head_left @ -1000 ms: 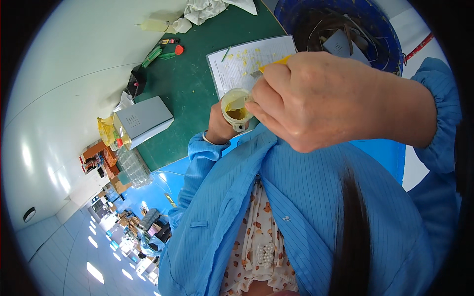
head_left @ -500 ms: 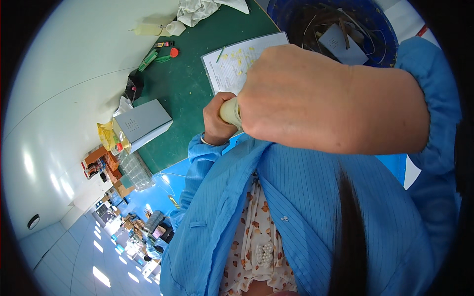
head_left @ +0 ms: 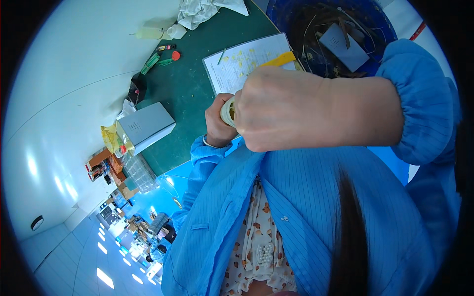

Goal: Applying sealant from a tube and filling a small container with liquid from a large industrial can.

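Note:
My left hand [head_left: 218, 121] is wrapped around a short cream-coloured cylinder [head_left: 227, 112] with a ring-shaped rim and something yellowish-brown inside it. Right beside that rim, my right hand [head_left: 276, 108] is closed in a fist, back of the hand upward. It hides its own fingertips and part of the cylinder; what it grips cannot be made out. A flat yellow strip [head_left: 280, 59] shows just beyond the fist; whether it lies on the sheet or is held is unclear. Under it a printed sheet [head_left: 232, 74] in a clear sleeve bears yellow crumbs and a thin green piece.
On the green table [head_left: 185, 74] are a grey-white box [head_left: 146, 123], green-handled tools [head_left: 150, 63], a red cap [head_left: 176, 55], a squeeze bottle [head_left: 150, 33] and crumpled white cloth [head_left: 197, 12]. A blue bin [head_left: 276, 15] with scraps stands at the far right.
My right fist has shifted down and slightly left, uncovering the yellow strip. The cylinder has tilted so its rim and inside show. My left hand stays around it.

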Tool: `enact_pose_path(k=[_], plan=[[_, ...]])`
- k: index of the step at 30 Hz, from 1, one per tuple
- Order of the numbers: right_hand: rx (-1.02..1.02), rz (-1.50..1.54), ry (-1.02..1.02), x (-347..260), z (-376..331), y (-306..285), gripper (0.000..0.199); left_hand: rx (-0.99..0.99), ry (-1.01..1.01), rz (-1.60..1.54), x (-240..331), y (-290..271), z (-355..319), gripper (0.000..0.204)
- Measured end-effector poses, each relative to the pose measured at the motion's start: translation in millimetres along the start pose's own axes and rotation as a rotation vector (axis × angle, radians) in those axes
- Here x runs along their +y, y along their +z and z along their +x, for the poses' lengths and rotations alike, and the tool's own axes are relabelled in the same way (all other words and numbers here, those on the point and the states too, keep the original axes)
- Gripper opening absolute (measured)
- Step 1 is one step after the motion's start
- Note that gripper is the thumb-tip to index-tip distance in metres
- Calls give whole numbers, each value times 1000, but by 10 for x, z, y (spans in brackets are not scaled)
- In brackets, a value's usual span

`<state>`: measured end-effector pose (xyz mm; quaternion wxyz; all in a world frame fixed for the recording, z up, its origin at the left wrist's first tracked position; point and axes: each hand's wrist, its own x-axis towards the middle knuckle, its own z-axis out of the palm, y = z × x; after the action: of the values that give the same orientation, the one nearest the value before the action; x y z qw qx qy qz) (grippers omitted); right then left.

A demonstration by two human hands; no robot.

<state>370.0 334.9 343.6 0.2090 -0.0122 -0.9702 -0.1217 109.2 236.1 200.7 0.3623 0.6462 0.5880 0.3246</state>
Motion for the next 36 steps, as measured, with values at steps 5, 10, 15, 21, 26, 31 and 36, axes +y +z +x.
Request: enact_pose_path(k=[5, 10, 15, 21, 26, 31, 36], plan=[[-11, -6, -34, -13, 10, 64, 8, 11, 39, 5, -48, -2, -5, 44], [-19, -11, -66, -26, 13, 106, 10, 11, 81, -19, -47, -41, -12, 45], [-121, 10, -57, 6, 59, -6, 11, 5, 59, -11, -51, -34, -10, 44], [-60, -12, 17, -26, 20, 87, 10, 137, -224, -391, -274, 92, -23, 39], [-141, -55, 106, -111, 29, 130, 7, 187, -223, -387, -295, 98, -37, 39], [-291, 271, 126, 27, 154, 40, 2, 220, -84, -155, -235, 62, -75, 41], [-212, 420, 276, -126, 7, 201, 4, 215, 66, 60, -172, 78, -32, 42]])
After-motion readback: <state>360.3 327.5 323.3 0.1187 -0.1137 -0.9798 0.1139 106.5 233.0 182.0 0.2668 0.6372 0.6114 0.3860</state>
